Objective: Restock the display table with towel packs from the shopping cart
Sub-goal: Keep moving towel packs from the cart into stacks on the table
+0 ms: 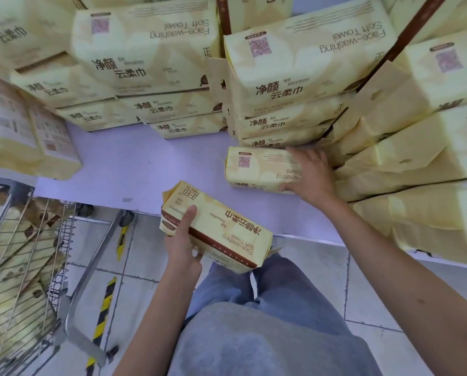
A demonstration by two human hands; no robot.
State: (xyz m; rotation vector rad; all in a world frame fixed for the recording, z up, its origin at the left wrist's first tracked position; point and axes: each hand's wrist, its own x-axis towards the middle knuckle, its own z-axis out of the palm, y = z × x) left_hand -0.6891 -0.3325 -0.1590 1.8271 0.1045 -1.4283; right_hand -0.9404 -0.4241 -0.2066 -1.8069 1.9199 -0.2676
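My left hand [182, 241] grips a pale yellow towel pack [221, 229], held tilted in the air just off the near edge of the white display table [124, 164]. My right hand [311, 172] rests on the right end of another yellow towel pack [256, 169], which lies flat on the table in front of a stack of like packs [289, 104]. The wire shopping cart [26, 267] stands at the lower left with several more packs inside.
Stacks of the same yellow packs ring the table: at the back [151, 58], at the left [23, 131] and a tall leaning pile at the right [417, 147]. A bare patch of tabletop lies between them. Tiled floor with yellow-black tape [105, 316] lies beside the cart.
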